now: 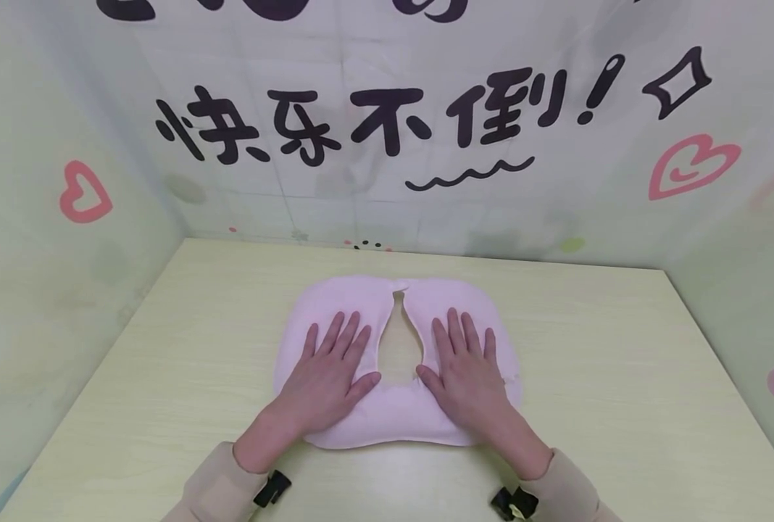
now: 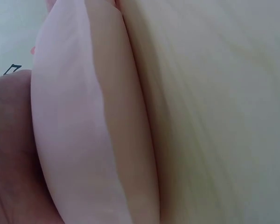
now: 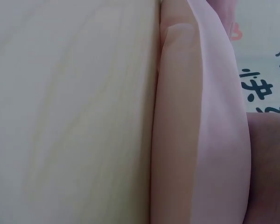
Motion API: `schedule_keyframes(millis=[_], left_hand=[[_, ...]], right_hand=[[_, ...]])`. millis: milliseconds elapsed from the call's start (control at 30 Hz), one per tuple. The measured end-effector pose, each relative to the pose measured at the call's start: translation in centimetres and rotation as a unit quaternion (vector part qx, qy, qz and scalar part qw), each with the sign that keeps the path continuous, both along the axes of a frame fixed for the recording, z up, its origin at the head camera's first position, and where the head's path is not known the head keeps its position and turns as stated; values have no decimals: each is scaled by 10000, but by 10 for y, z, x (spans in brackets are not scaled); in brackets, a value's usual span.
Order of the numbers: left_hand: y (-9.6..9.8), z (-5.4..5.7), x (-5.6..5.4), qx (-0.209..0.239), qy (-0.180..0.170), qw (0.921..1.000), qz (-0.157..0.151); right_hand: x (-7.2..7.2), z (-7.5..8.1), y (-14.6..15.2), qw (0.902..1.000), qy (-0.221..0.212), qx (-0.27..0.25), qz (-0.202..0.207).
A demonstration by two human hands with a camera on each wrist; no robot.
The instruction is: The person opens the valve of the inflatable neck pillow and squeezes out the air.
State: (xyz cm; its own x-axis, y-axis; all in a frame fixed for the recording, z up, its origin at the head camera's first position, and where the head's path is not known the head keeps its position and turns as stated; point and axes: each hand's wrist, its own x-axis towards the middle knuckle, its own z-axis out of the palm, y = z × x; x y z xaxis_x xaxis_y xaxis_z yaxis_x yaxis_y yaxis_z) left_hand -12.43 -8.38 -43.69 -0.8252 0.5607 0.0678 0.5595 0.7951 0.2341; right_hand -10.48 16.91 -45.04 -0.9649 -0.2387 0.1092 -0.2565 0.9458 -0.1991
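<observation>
I saw plain beige sleeves (image 1: 217, 484) (image 1: 568, 491), both hands (image 1: 324, 380) (image 1: 470, 384) bare beyond them, and a small, blocky black gadget (image 1: 272, 489) (image 1: 525, 500) beside each cuff (image 1: 242, 462) (image 1: 547, 475).

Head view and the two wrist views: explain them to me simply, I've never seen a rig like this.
There is no machine here, only a person's bare left hand and right hand. The large picture is taken from the head, looking forward and down. The two smaller ones are taken from the wrists, showing the edge of a pink cushion close up, with part of a hand beside it. The cushion lies on a pale table. Both hands rest on it, fingers straight, either side of its central opening; neither grips anything.
</observation>
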Motion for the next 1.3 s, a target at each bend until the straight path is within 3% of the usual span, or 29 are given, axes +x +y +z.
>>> schedule_keyframes(millis=[667,900,1067,1300], left_hand=[[1,-1,-3,-266,-160,9995,42],[3,6,-7,-453,-430,9980,2],[4,15,-19,-518,-486,9975,16],[-2,26,-54,-581,1,9979,279]], right_hand=[[0,0,2,9999,-120,-16,-18],[1,2,4,9999,-123,-29,-14],[-6,9,6,10000,-89,32,9],[-28,29,9,9995,131,278,9]])
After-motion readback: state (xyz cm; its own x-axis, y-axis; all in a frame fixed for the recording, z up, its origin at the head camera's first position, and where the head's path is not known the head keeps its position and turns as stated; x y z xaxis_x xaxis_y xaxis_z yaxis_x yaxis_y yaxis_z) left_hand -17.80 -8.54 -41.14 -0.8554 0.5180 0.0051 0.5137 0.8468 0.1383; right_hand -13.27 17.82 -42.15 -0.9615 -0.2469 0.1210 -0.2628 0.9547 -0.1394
